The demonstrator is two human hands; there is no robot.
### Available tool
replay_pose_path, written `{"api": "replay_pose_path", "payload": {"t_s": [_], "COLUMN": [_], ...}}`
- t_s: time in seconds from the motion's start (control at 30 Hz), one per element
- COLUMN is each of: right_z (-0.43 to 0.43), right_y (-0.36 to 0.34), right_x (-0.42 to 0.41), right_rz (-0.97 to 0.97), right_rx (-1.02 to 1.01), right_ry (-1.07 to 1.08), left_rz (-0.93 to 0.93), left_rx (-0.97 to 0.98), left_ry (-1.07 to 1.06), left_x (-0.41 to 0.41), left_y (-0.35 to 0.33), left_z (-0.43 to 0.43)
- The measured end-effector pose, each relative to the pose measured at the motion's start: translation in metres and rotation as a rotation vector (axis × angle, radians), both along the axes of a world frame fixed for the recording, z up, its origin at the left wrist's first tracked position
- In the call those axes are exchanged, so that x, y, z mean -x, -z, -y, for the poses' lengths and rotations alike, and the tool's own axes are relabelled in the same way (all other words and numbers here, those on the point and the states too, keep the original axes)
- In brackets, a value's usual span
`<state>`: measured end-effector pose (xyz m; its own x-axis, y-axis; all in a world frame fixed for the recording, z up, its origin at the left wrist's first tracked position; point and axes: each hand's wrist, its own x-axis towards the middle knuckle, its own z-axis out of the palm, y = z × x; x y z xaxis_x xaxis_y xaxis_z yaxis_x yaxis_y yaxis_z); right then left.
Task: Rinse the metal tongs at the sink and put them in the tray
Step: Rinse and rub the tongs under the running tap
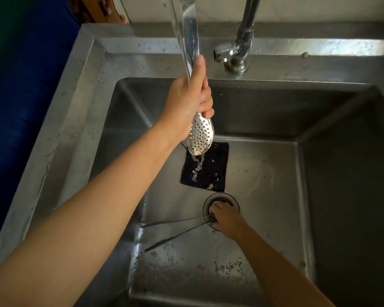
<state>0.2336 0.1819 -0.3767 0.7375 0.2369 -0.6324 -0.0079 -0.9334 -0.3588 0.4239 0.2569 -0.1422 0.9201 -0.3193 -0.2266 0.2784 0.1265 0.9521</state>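
Steel is gleaming everywhere in this sink point(319, 111), and water point(179, 27) is running down from above over a perforated utensil point(200, 134) that the left hand point(186, 100) is gripping round its shaft, thumb lying up along the metal, holed head pointing down. Whether that piece is a squeezed-together pair of tongs or a single slotted blade is not clear. Down on the sink floor the right hand point(227, 220) is curling its fingers round the joined end of the thin tongs point(175, 221), whose two arms are splaying out to the left and lying flat on the steel, apart from the stream. That hand is sitting right over the drain point(222, 198), with a dark square pad point(213, 173) just beyond it and the tap point(242, 41) standing at the back rim. No tray is showing. The main risk, as I judge it, is slippage: wet smooth metal in a wet hand could be sliding downward and clattering onto the thin tongs below. Lifting the thin pair by its hinge alone could be letting the long arms swing and catch the sink wall. Water striking the holed head may also be spraying outward over the rim. Working both hands at once is dividing attention, so either grasp could be loosening unnoticed.
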Motion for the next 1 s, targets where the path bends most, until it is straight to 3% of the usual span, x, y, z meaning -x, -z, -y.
{"api": "replay_pose_path", "payload": {"t_s": [0.2, 0.43, 0.67, 0.9, 1.0], "right_z": [0.001, 0.016, 0.055, 0.068, 0.064], "right_y": [-0.003, -0.056, -0.138, -0.203, -0.216], "right_x": [0.005, -0.014, -0.025, -0.017, -0.010], "right_rz": [0.077, -0.046, 0.110, 0.244, 0.250], "right_rx": [-0.069, -0.343, -0.482, -0.786, -0.930], "right_ry": [-0.080, 0.061, 0.521, 0.942, 1.022], "left_rz": [-0.010, -0.111, -0.216, -0.338, -0.404], "left_rx": [0.012, 0.052, 0.027, 0.108, 0.124], "left_ry": [-0.007, -0.042, -0.066, -0.365, -0.398], "left_x": [0.004, 0.011, 0.022, 0.040, 0.045], "left_y": [0.000, -0.023, -0.029, -0.018, -0.018], "left_z": [0.001, -0.001, -0.051, -0.083, -0.081]}}
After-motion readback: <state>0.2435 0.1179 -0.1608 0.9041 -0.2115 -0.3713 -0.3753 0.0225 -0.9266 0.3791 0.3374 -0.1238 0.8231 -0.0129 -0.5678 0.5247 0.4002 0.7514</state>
